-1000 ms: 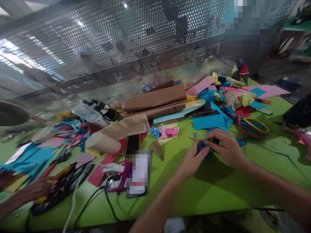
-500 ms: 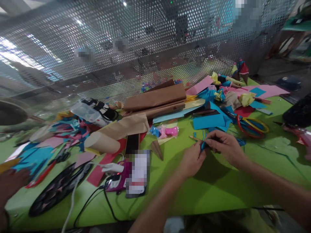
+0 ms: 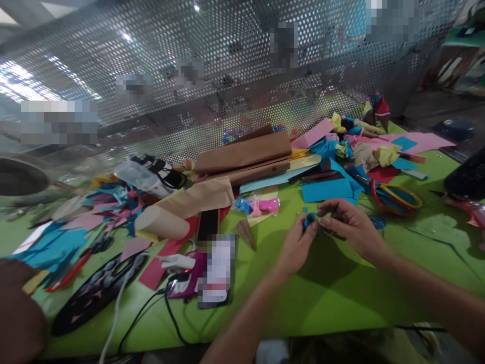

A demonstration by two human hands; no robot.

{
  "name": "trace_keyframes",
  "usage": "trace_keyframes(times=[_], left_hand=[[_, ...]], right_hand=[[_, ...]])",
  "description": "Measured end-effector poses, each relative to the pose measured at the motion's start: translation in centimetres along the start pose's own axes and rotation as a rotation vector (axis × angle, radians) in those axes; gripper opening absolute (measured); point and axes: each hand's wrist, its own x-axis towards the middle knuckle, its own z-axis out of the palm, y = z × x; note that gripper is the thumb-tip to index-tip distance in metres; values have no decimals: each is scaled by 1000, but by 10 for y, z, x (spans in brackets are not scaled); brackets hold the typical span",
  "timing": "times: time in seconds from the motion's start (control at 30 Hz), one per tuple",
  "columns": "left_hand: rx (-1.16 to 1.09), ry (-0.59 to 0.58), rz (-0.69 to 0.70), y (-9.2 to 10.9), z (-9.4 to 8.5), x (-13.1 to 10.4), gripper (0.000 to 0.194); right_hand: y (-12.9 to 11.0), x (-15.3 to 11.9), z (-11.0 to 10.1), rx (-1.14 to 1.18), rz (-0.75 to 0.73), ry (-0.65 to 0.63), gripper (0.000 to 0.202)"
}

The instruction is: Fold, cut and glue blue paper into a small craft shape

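My left hand (image 3: 296, 247) is closed on a small piece of blue paper (image 3: 309, 219), which pokes up between thumb and fingers. Just right of it, my right hand (image 3: 346, 226) has its fingers bent around the same piece, thumb and fingertips touching its right side. Part of the piece is hidden by the fingers. A brown paper cone (image 3: 246, 233) lies to the left of my hands. Behind them are a blue sheet (image 3: 326, 190) and scissors with red and yellow handles (image 3: 396, 197).
Brown paper rolls (image 3: 242, 151), a cardboard tube (image 3: 162, 222), a phone (image 3: 216, 270), a purple power bank with cables (image 3: 189, 277) and a black tray (image 3: 94, 296) lie on the green table (image 3: 288, 313). Another person's arm (image 3: 20, 308) is at the left edge.
My left hand has tilted and drawn slightly left, showing more of the blue piece, and my right fingers have lifted a little. The pencil-like stick by my hands no longer shows. The other person's arm moved.
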Motion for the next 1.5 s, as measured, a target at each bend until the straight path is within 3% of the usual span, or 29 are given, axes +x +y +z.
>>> trace_keyframes(times=[0.13, 0.23, 0.33, 0.4, 0.57, 0.77, 0.97, 1.23, 1.4, 1.5], left_hand=[[-197, 99, -37, 5, -4, -3, 34], [-279, 103, -37, 4, -3, -4, 32], [-360, 88, -25, 0, 0, -2, 32], [-352, 93, -7, -1, -1, -1, 32], [-327, 173, -50, 5, -6, -1, 30], [-485, 232, -137, 5, -6, 0, 27], [-465, 261, -141, 7, -7, 1, 28], [-461, 274, -90, 7, -5, 3, 23], [-426, 344, -80, 7, -4, 4, 21], [-382, 372, -77, 8, -4, 3, 23]], right_hand=[[4, -2, 6, -154, -28, -69, 32], [8, -3, 12, -261, -100, -117, 32], [12, -3, 15, -327, -157, -127, 17], [13, -2, 13, -364, -175, -115, 7], [12, 0, 8, -401, -228, -97, 6], [17, 3, 8, -253, -86, -103, 16], [24, 8, 7, 48, 86, -114, 27], [23, 8, 8, 125, 101, -42, 33], [16, 5, 7, -168, -64, 58, 47], [13, 2, 5, -438, -269, 145, 30]])
